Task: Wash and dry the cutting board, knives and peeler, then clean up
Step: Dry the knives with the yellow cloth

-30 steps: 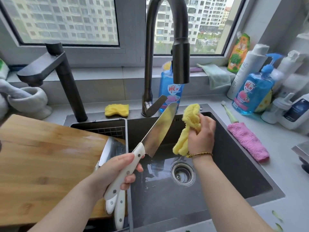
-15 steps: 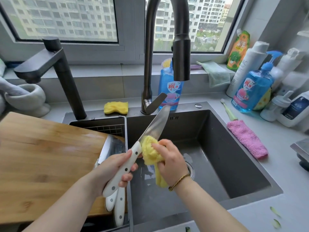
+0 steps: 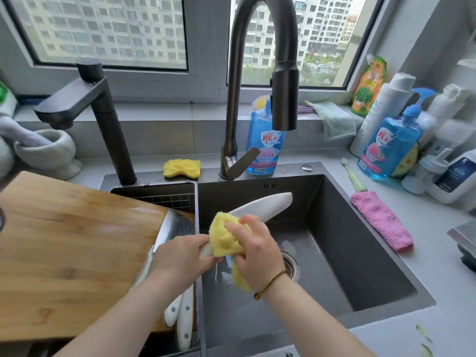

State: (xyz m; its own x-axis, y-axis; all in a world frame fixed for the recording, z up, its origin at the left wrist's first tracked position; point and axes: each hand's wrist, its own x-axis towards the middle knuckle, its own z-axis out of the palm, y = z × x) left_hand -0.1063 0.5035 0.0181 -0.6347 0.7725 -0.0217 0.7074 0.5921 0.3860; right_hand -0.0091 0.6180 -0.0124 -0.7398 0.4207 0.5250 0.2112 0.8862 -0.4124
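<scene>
Nearest, on the cutting board (image 3: 72,253) at the left: two spare knives (image 3: 184,320), white handles toward the near edge, blades partly under the left forearm. Just beyond, above the sink (image 3: 360,253): left grip (image 3: 180,256) curled round the handle of the knife (image 3: 265,204), blade slanting away to the right. Right grip (image 3: 257,253) clutching the yellow cloth (image 3: 224,240), bunched against the blade beside the handle. Farther right on the table (image 3: 438,266), a pink cloth (image 3: 381,220). At the back: faucet (image 3: 235,99), yellow sponge (image 3: 181,168), blue soap bottle (image 3: 262,143).
</scene>
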